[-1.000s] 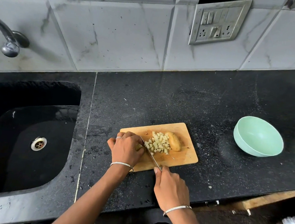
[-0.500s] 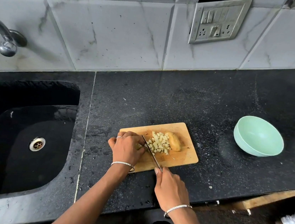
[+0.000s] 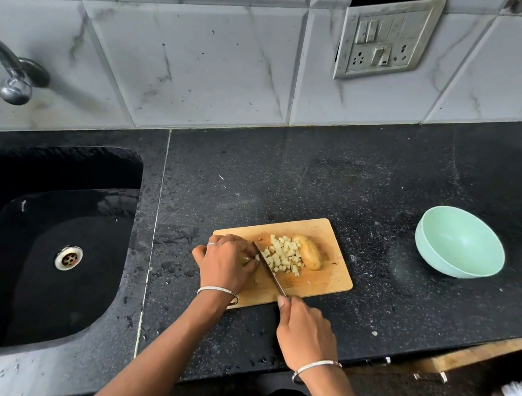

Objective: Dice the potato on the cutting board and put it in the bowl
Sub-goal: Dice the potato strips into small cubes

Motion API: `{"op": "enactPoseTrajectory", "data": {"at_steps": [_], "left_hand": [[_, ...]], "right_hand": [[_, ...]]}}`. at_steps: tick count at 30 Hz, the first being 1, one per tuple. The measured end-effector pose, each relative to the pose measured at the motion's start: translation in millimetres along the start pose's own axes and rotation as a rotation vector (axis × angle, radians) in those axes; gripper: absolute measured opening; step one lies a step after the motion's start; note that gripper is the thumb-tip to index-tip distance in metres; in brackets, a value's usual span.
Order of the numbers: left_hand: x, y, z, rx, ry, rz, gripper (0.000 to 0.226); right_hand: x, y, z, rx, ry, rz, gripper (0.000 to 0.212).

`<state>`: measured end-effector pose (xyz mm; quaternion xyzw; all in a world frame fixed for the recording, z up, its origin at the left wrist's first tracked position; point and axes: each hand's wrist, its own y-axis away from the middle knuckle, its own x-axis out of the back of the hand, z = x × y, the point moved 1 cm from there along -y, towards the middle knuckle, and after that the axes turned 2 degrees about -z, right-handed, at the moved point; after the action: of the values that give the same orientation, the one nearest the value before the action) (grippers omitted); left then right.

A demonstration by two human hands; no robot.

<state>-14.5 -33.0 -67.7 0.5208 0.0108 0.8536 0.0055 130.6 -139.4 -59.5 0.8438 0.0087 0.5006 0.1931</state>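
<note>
Small potato cubes [image 3: 284,255] lie piled in the middle of the cutting board [image 3: 325,279]. A bigger potato piece [image 3: 310,252] touches the pile on its right. The left hand [image 3: 228,266] has its fingers curled tight on a potato bit [image 3: 246,261] at the board's left end. The right hand [image 3: 305,335] has its fingers wrapped round the knife [image 3: 268,272], whose blade is beside the left fingers. The green bowl [image 3: 459,243] sits well apart on the right of the black surface [image 3: 288,181].

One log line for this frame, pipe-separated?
phase: dicing | left hand: holds potato piece on board | right hand: grips knife | dice, uncut half: on board | bowl: empty, right of board
</note>
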Motion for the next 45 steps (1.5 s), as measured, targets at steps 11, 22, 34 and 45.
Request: {"op": "enactPoseTrajectory", "data": {"at_steps": [11,22,34,45], "left_hand": [[-6.4,-4.9,4.5,-0.095,0.158,-0.063,0.025],[-3.3,18.5,-6.9,0.102,0.243,0.017,0.047],[-5.2,13.9,1.1,0.09,0.274,-0.063,0.029],[-7.2,15.5,-1.6,0.175,0.262,-0.021,0.024]], "right_hand": [[9.0,-6.6,-0.9,0.017,-0.106,-0.04,0.042],[8.6,-8.3,6.4,0.04,0.002,-0.089,0.037],[8.8,-14.0,25.5,0.086,-0.111,-0.092,0.043],[11.9,-1.5,13.0,0.171,-0.061,-0.08,0.037]]}}
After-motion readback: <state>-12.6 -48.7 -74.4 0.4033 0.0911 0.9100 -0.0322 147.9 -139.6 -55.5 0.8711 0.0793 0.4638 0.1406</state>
